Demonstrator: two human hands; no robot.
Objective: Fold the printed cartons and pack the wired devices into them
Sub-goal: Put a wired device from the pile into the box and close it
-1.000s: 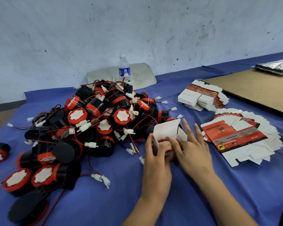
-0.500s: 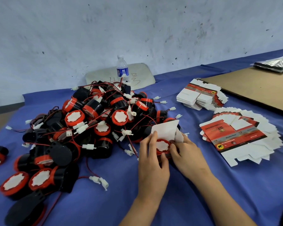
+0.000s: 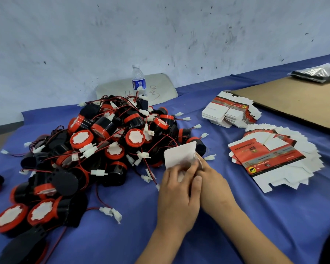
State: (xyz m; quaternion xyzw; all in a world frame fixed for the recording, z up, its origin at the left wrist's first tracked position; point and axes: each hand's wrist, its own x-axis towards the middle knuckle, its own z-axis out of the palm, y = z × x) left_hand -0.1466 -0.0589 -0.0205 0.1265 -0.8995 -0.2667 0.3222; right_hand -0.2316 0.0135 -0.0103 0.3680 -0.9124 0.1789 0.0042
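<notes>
Blurred hands (image 3: 179, 195) over carton (image 3: 179, 154) base

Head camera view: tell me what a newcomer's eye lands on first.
A big tangled heap of black-and-red wired devices covers the left of the blue cloth. Just beside it, in the middle, the left hand and right hand hold a white carton between them. To the right lies a fan of flat printed cartons.

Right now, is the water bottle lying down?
No, the water bottle stands upright behind the pile of wired devices.
</notes>
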